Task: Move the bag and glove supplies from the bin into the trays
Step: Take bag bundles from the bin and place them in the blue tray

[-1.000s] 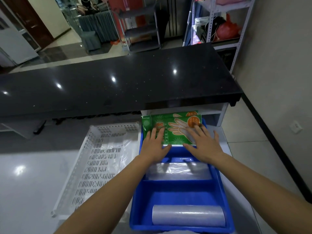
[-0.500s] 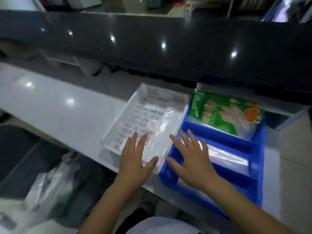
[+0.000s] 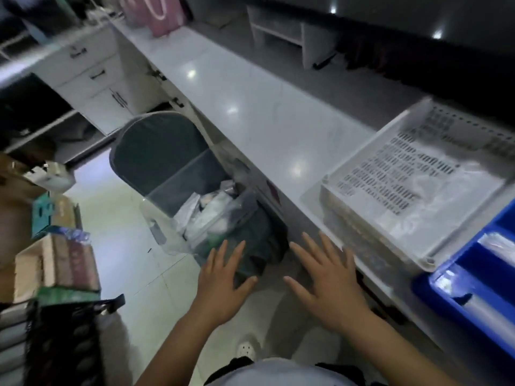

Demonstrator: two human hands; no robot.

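While the long white worktop (image 3: 250,112) runs across the view, the bin (image 3: 220,218) stands on the floor beside it, crammed with pale bags. The white tray (image 3: 362,215) and blue tray (image 3: 446,282) sit side by side on the worktop's right. The left hand (image 3: 223,282) and right hand (image 3: 331,285) hover empty, fingers spread, above the bin. Slippery film could slide from a loose grab.

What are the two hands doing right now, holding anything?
Left hand: open, fingers spread, holding nothing, above the bin.
Right hand: open, fingers spread, holding nothing.
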